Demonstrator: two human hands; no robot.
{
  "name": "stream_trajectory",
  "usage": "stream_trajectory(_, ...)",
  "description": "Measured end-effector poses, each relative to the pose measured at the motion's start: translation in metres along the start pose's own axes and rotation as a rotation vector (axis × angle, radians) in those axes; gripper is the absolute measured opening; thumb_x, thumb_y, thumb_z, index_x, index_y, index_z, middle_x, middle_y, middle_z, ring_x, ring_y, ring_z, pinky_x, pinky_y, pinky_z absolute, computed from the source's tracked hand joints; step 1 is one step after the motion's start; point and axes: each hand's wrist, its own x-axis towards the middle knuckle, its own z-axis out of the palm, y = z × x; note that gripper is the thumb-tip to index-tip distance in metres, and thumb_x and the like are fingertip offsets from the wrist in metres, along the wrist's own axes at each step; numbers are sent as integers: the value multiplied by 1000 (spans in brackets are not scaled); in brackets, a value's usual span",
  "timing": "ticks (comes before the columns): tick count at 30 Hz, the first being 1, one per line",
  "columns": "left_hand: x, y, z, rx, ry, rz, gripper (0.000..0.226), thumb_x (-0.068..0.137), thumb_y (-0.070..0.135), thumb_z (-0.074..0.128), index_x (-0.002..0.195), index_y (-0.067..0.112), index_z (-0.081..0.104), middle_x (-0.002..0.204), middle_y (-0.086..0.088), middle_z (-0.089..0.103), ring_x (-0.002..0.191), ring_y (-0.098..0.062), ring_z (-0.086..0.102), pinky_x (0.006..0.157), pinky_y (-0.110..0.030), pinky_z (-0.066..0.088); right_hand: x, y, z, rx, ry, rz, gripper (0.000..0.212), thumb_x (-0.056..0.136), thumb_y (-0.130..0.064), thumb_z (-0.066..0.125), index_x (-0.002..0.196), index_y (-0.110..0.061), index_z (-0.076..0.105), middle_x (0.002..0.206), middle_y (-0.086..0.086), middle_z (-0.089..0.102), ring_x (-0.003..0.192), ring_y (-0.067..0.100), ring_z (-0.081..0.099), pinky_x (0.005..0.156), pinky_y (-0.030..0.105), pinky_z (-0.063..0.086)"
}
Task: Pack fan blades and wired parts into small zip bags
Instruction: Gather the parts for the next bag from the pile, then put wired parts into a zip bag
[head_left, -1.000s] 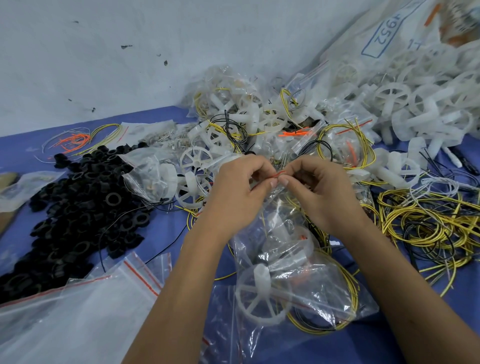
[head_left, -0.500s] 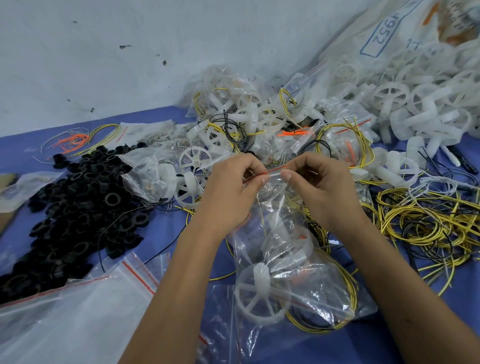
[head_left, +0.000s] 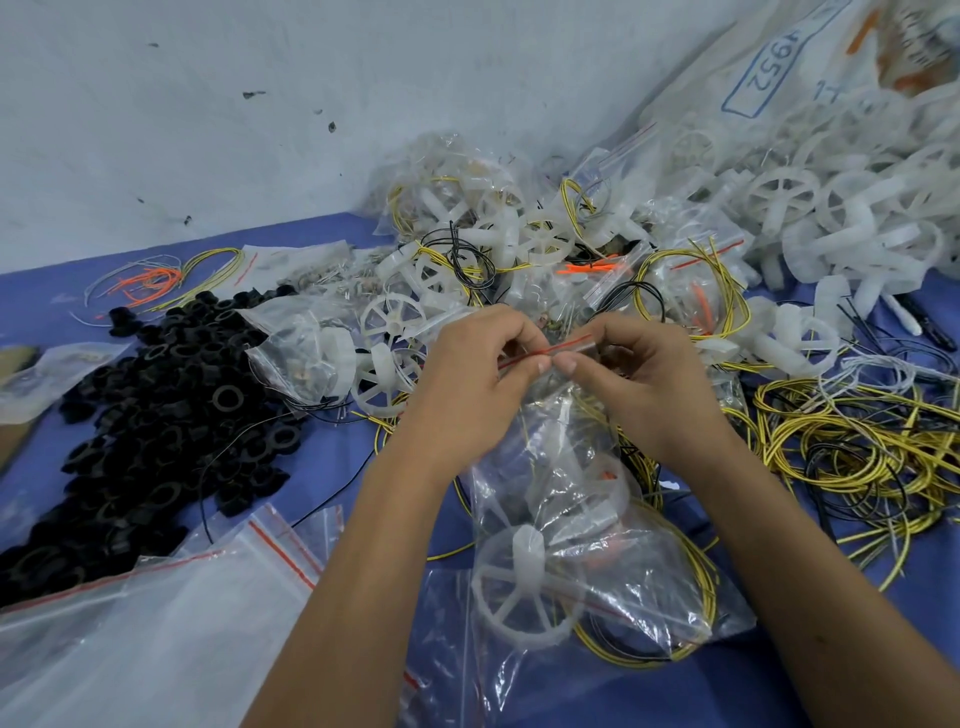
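A small clear zip bag (head_left: 566, 467) hangs between my two hands over the blue table. Its red-lined top edge (head_left: 558, 347) runs between my fingertips. My left hand (head_left: 478, 379) pinches that edge on the left, my right hand (head_left: 634, 379) pinches it on the right. Inside the bag I see a white part and yellow-black wire, blurred by the plastic. Below it lies another filled bag (head_left: 613, 597) with a white fan blade (head_left: 524, 592) and coiled yellow-black wire.
A heap of black rings (head_left: 156, 415) covers the left. Empty zip bags (head_left: 156, 623) lie at the near left. Loose yellow-black wires (head_left: 857, 447) sprawl on the right. Filled bags (head_left: 519, 244) and loose white fan blades (head_left: 831, 208) pile up at the back against the wall.
My hands have moved slightly apart along the bag's red-lined top edge, so more of that edge shows between my fingertips. The bag hangs in the same place.
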Motion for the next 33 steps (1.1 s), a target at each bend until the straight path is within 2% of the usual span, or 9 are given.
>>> stream_trajectory(4,-1,-4,-1,-36,11,-35,5,88,15,78,86,18,74,86,3,66,83,-15,63,78,-41,52,1,3,-1,40,17,-10,10,89,-5,76,84,-14,73,76,8,68,69,18,58,64,33,48)
stream_trajectory(9,-1,-6,-4,-49,3,-71,7,87,18,79,83,19,73,84,5,67,81,-16,64,77,-45,54,1,5,-2,47,37,3,5,89,-6,76,85,-5,73,76,14,67,68,17,58,64,32,49)
stream_trajectory(12,-1,-7,-6,-28,-2,-83,6,88,14,78,85,18,74,86,6,69,83,-14,65,80,-44,54,1,4,0,64,28,33,10,91,-6,74,85,-14,75,77,17,69,70,20,60,64,39,51)
stream_trajectory(14,-1,-6,-6,-19,-9,-64,5,88,13,77,86,16,74,87,3,69,86,-16,65,82,-45,53,0,2,2,77,15,46,16,90,-7,75,86,-22,76,79,12,72,72,19,65,68,39,55)
stream_trajectory(20,-1,-2,-3,-7,-11,-29,6,87,13,79,86,17,75,86,5,67,85,-14,63,81,-42,52,0,0,2,59,24,40,2,89,-10,77,91,-9,77,81,12,75,80,38,70,74,54,58)
stream_trajectory(24,-2,-6,-7,-13,-3,-69,5,87,18,80,85,18,75,86,6,69,85,-15,65,81,-44,53,-1,-3,2,47,50,47,8,89,-9,76,88,-17,76,79,10,74,79,37,68,72,50,56)
stream_trajectory(28,-2,-6,-9,5,-20,-25,6,87,15,79,84,15,74,86,3,70,86,-16,65,82,-43,52,-1,-2,1,29,43,42,4,89,-9,76,88,-13,76,79,14,73,78,39,67,70,51,56)
stream_trajectory(31,-2,-7,-9,4,-15,-24,6,87,14,79,84,15,74,85,5,69,83,-14,65,80,-38,52,-1,-2,2,39,49,60,5,90,-10,76,88,-15,76,77,12,73,72,32,67,66,41,56)
stream_trajectory(33,-2,-9,-10,0,-6,-57,5,87,14,78,85,17,75,84,5,70,81,-12,64,78,-36,52,0,-1,1,49,59,68,7,89,-9,76,86,-15,76,71,6,71,62,14,61,59,26,51)
